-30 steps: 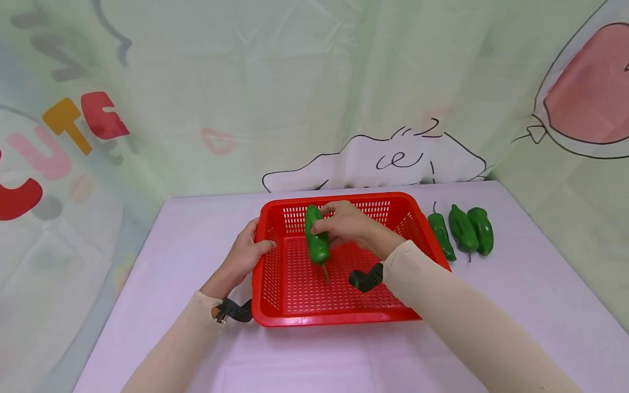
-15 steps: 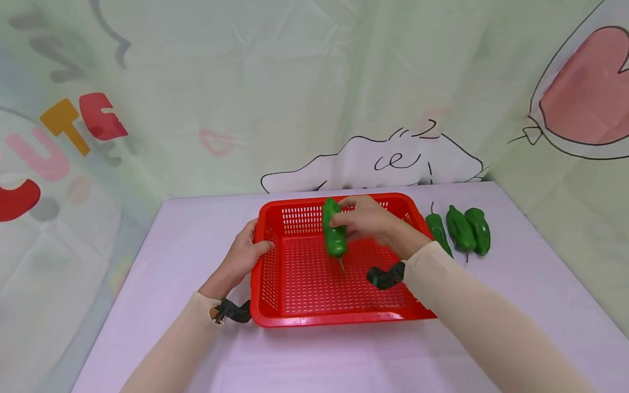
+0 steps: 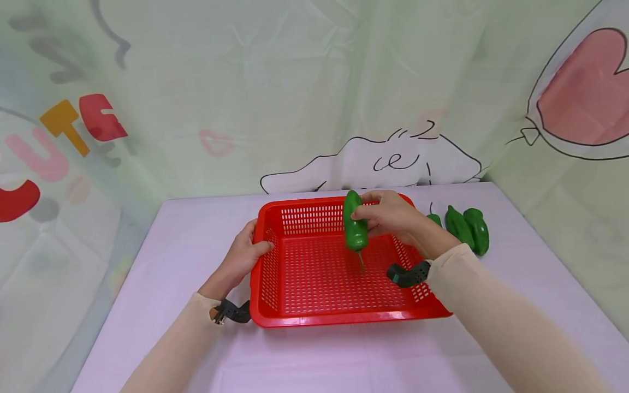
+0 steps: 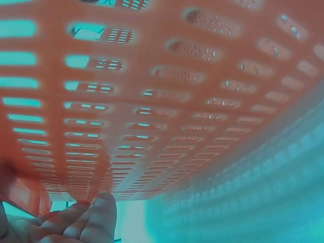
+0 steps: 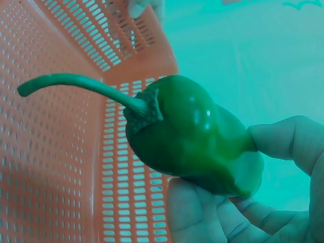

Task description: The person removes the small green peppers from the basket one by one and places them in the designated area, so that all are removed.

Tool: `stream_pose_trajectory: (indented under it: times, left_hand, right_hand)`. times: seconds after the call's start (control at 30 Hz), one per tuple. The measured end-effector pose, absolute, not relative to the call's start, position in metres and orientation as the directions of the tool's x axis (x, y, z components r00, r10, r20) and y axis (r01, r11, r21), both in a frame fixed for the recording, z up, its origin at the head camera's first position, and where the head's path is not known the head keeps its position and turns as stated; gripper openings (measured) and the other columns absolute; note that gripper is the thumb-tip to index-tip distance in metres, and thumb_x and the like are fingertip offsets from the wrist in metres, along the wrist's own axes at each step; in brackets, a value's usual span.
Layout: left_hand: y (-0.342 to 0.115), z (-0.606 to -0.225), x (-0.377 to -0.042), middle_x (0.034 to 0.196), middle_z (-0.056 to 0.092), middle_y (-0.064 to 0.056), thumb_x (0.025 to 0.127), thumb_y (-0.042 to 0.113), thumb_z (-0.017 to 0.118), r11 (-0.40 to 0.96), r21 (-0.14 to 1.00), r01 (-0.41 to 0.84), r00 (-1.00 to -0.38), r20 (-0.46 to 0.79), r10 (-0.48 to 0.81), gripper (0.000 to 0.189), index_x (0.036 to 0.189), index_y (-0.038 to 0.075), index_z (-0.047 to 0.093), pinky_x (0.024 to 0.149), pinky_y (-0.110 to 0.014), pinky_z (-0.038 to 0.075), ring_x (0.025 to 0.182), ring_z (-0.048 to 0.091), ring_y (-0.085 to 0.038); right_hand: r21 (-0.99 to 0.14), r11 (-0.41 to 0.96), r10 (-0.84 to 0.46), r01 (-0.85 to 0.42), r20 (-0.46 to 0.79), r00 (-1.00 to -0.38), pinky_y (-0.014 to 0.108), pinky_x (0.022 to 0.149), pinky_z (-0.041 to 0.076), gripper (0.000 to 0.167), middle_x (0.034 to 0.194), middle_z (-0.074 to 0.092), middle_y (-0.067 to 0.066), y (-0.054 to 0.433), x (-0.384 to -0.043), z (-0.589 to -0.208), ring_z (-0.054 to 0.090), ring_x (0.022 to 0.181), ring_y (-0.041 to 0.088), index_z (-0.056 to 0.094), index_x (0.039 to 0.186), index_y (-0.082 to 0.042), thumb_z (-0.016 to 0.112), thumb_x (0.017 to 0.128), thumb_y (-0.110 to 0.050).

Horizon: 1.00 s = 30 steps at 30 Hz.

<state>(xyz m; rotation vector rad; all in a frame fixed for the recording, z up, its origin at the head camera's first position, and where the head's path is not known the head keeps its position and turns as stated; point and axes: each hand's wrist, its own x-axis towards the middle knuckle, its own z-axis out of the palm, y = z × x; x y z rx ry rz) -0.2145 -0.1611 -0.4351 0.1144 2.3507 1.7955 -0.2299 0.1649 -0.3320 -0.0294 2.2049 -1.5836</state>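
A long green pepper (image 3: 356,226) with a thin stem is pinched between the thumb and fingers of my right hand (image 3: 390,215), held above the red plastic basket (image 3: 300,316) near its back right. In the right wrist view the pepper (image 5: 192,131) fills the middle, its stem pointing left. My left hand (image 3: 244,251) grips the basket's left rim, thumb inside and fingers outside the wall. The left wrist view has the left fingers (image 4: 101,217) beneath the slotted basket wall (image 4: 111,106).
Right of the basket, a slim green pepper (image 3: 434,218) is partly hidden by the right wrist. Two plumper green peppers (image 3: 459,226) lie side by side beyond it. A printed cloth (image 3: 314,109) hangs behind the pale table (image 3: 206,218).
My right hand has moved right and slightly up, carrying the green pepper from the basket's left half toward its back right. The left hand keeps its hold on the rim.
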Motion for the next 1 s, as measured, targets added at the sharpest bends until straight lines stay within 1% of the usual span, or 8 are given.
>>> stream_pose_trajectory:
  times: [0.17, 0.4, 0.57, 0.7, 0.8, 1.0]
  left_hand:
    - [-0.16, -0.435, -0.214, 0.146, 0.055, -0.018, 0.097, 0.007, 0.062, 0.269, 0.961, -0.059, -0.981, -0.106, 0.164, 0.07, 0.16, 0.011, 0.031, 0.088, -0.045, 0.063, 0.115, 0.068, -0.035]
    - [-0.16, -0.432, -0.213, 0.144, 0.056, -0.02, 0.097, 0.007, 0.06, 0.274, 0.96, -0.054, -0.98, -0.104, 0.169, 0.069, 0.159, 0.009, 0.031, 0.086, -0.045, 0.064, 0.114, 0.068, -0.036]
    - [-0.16, -0.432, -0.213, 0.145, 0.055, -0.021, 0.097, 0.006, 0.06, 0.282, 0.958, -0.054, -0.981, -0.103, 0.163, 0.069, 0.159, 0.009, 0.03, 0.086, -0.046, 0.064, 0.113, 0.068, -0.036]
    - [-0.159, -0.432, -0.213, 0.144, 0.056, -0.02, 0.097, 0.006, 0.06, 0.284, 0.957, -0.053, -0.982, -0.102, 0.159, 0.069, 0.159, 0.009, 0.031, 0.086, -0.046, 0.064, 0.112, 0.069, -0.036]
    - [-0.159, -0.433, -0.213, 0.143, 0.057, -0.021, 0.097, 0.006, 0.06, 0.282, 0.958, -0.048, -0.983, -0.096, 0.159, 0.068, 0.159, 0.009, 0.031, 0.085, -0.046, 0.064, 0.111, 0.07, -0.036]
    - [-0.159, -0.433, -0.212, 0.143, 0.057, -0.021, 0.097, 0.006, 0.059, 0.276, 0.96, -0.042, -0.983, -0.09, 0.163, 0.067, 0.158, 0.009, 0.032, 0.085, -0.046, 0.064, 0.111, 0.07, -0.037]
  right_hand:
    - [-0.913, 0.352, -0.25, 0.204, -0.302, -0.92, 0.037, 0.086, 0.064, 0.064, 0.13, 0.061, 0.028, 0.179, -0.227, -0.329, 0.074, 0.089, 0.02, 0.037, 0.151, 0.01, 0.062, 0.098, -0.014]
    - [-0.904, 0.377, -0.209, 0.203, -0.296, -0.932, 0.036, 0.086, 0.064, 0.065, 0.131, 0.06, 0.029, 0.2, -0.224, -0.323, 0.073, 0.087, 0.019, 0.034, 0.153, 0.008, 0.061, 0.099, -0.016]
    - [-0.903, 0.385, -0.201, 0.189, -0.282, -0.938, 0.037, 0.086, 0.064, 0.069, 0.127, 0.064, 0.025, 0.218, -0.222, -0.324, 0.074, 0.086, 0.018, 0.03, 0.155, 0.008, 0.061, 0.1, -0.019]
    - [-0.9, 0.391, -0.189, 0.192, -0.282, -0.941, 0.037, 0.086, 0.064, 0.068, 0.124, 0.066, 0.021, 0.231, -0.219, -0.324, 0.074, 0.087, 0.018, 0.03, 0.155, 0.008, 0.059, 0.101, -0.02]
    - [-0.898, 0.391, -0.171, 0.203, -0.288, -0.942, 0.037, 0.087, 0.064, 0.066, 0.128, 0.063, 0.023, 0.238, -0.217, -0.323, 0.073, 0.089, 0.019, 0.031, 0.155, 0.006, 0.059, 0.102, -0.021]
    - [-0.891, 0.404, -0.145, 0.208, -0.287, -0.947, 0.037, 0.088, 0.064, 0.069, 0.139, 0.053, 0.029, 0.251, -0.215, -0.324, 0.073, 0.093, 0.02, 0.027, 0.158, 0.005, 0.057, 0.103, -0.023]
